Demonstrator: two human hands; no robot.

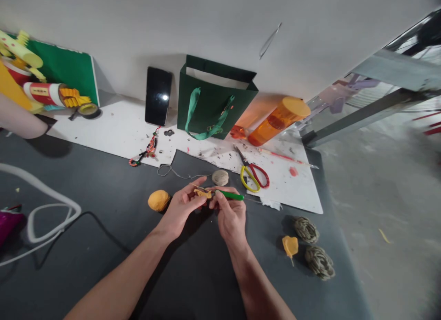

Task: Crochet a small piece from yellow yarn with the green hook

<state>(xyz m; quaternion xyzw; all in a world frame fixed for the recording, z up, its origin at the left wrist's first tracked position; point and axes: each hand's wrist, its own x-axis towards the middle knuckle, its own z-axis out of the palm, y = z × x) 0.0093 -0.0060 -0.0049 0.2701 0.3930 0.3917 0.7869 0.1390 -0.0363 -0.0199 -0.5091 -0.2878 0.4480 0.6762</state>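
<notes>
"How are my grips looking from here?"

"Your left hand [178, 210] is closing thumb and fingers on the yellow piece [203, 193], in front of the bag [213, 104]. Your right hand [232, 216] is pinching the green hook [233, 196]; its tip is hiding among your fingers."

"And outward from there?"

"I'm seeing the yellow ball [159, 200] sitting nearer me than the bag, to its left. The beige ball [220, 177] is lying just in front of the bag, the scissors [254, 173] in front of its right side."

"How far along am I?"

"I'm judging the held piece as small and partly worked. Another yellow piece [290, 245] is lying nearer me, right of the bag, looking finished. How much is remaining, I'm not able to tell."
</notes>
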